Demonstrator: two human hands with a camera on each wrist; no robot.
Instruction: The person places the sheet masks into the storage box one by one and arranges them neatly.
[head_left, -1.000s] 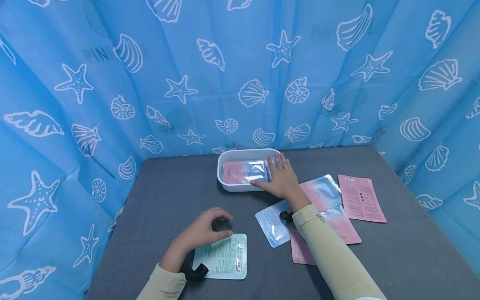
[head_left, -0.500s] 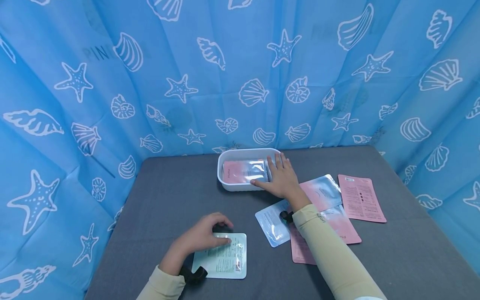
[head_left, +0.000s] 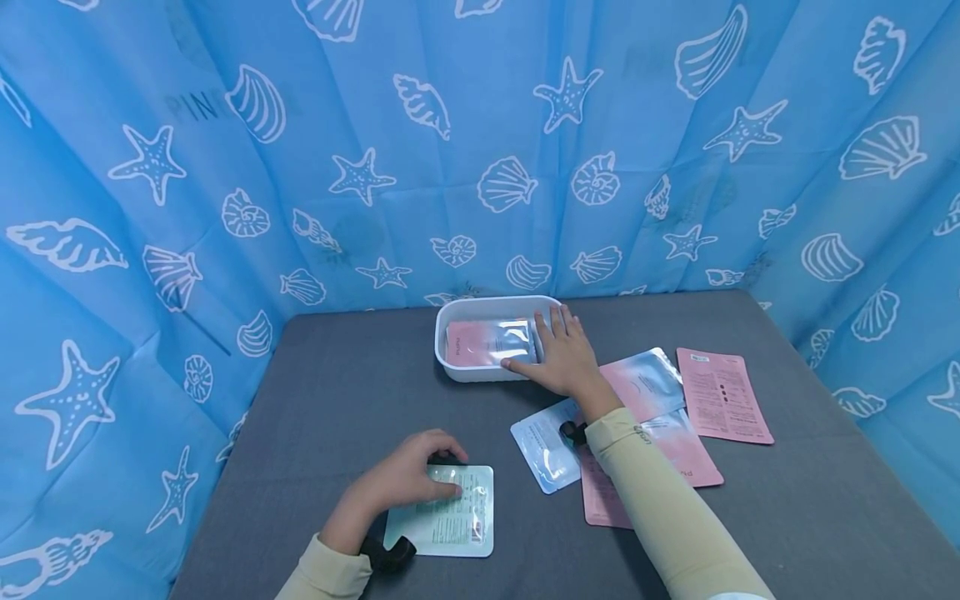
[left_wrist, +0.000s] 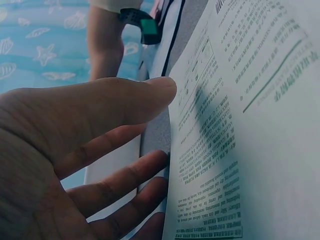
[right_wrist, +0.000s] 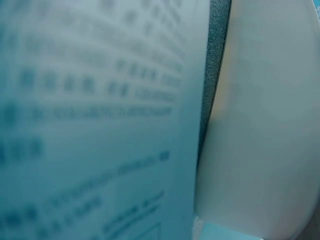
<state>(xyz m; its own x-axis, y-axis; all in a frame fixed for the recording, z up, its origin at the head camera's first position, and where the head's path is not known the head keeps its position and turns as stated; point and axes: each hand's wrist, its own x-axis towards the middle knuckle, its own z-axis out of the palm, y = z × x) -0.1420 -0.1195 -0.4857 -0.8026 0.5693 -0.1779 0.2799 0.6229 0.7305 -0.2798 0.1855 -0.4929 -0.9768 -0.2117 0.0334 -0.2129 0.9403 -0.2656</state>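
Note:
My left hand [head_left: 401, 475] hovers low over a pale green face mask packet [head_left: 457, 529], its fingers loosely bent at the far edge and its thumb over the printed face. In the left wrist view the thumb and fingertips are right at the edge of that packet [left_wrist: 280, 165]. At the back, my right hand [head_left: 562, 358] rests with spread fingers on the right end of a white plastic basket [head_left: 480, 375]. Inside the basket lies a pink and silver mask packet [head_left: 480, 343]. The right wrist view shows a blurred printed packet [right_wrist: 100, 125] beside the basket's white wall [right_wrist: 260, 125].
Under and around my right forearm lie a silver-blue packet [head_left: 546, 450] and several pink ones, partly overlapping. A pink packet [head_left: 723, 396] lies separately at the far right. The grey table [head_left: 330, 392] ends against a blue shell-patterned curtain [head_left: 465, 125].
My left hand has lowered slightly, its thumb now further over the green packet. The right hand and the basket have stayed in place.

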